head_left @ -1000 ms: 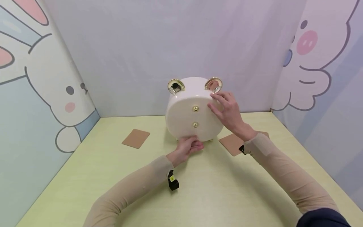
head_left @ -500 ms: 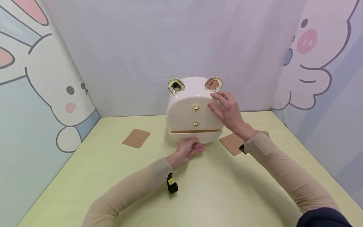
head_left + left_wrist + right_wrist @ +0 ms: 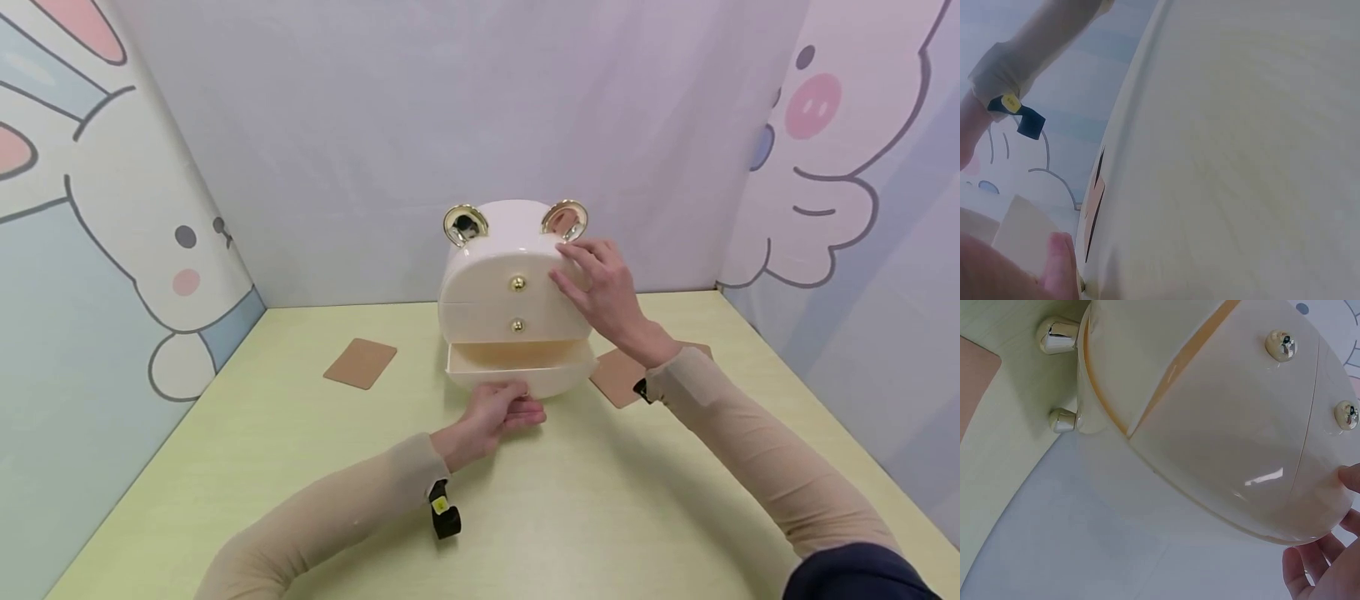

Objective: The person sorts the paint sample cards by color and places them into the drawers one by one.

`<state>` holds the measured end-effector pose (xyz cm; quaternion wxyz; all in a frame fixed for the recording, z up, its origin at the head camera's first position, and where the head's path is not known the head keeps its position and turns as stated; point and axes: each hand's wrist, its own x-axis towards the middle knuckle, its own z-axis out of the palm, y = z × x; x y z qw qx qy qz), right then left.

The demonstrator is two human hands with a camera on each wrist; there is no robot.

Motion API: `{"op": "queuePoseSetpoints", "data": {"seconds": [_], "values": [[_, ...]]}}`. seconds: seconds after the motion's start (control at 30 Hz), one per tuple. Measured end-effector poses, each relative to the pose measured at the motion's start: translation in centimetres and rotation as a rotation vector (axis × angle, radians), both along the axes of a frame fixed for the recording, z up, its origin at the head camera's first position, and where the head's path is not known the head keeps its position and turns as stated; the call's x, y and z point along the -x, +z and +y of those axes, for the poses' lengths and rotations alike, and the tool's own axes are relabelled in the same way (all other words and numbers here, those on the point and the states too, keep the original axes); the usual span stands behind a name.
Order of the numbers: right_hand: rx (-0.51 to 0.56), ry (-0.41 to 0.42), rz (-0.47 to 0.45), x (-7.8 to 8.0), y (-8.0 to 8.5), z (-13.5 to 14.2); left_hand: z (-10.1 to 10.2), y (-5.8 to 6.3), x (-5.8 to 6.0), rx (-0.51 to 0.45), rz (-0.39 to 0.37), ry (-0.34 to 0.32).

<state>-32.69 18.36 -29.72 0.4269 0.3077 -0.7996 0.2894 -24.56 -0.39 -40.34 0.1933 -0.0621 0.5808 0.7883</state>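
A glossy white drawer box (image 3: 480, 300) with gold round ears and gold knobs stands on the table in the head view. Its bottom drawer (image 3: 555, 381) is pulled partway out, showing a bare inside. My left hand (image 3: 495, 417) pinches the front of that drawer at its knob, which the fingers mostly hide. High on the box's right side, my right hand (image 3: 603, 292) grips the edge. The right wrist view shows that thumb (image 3: 1350, 478) against the front face and the other fingers (image 3: 1310, 559) around the rim.
Brown square mats lie on both sides of the box: a left mat (image 3: 360, 363) and a right mat (image 3: 618, 379) partly behind the right forearm. A pale curtain wall (image 3: 360, 167) rises behind the table, with cartoon panels at both sides.
The bottom drawer was shut a second ago and has slid out toward me, with my left hand drawing back along with it. My right hand has stayed on the box.
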Motion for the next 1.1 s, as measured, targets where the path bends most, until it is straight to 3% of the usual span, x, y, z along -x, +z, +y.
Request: {"op": "queuePoseSetpoints", "data": {"seconds": [0.27,0.73,1.1], "values": [[0.004,-0.001,0.015,0.1,0.1,0.0,-0.2,0.1,-2.1,0.009,0.001,-0.033],[0.000,-0.006,0.019,0.1,0.1,0.0,-1.0,0.5,-4.6,0.042,-0.004,-0.069],[0.006,0.003,0.031,0.1,-0.1,0.0,-1.3,0.4,-5.6,0.043,-0.024,-0.078]]}}
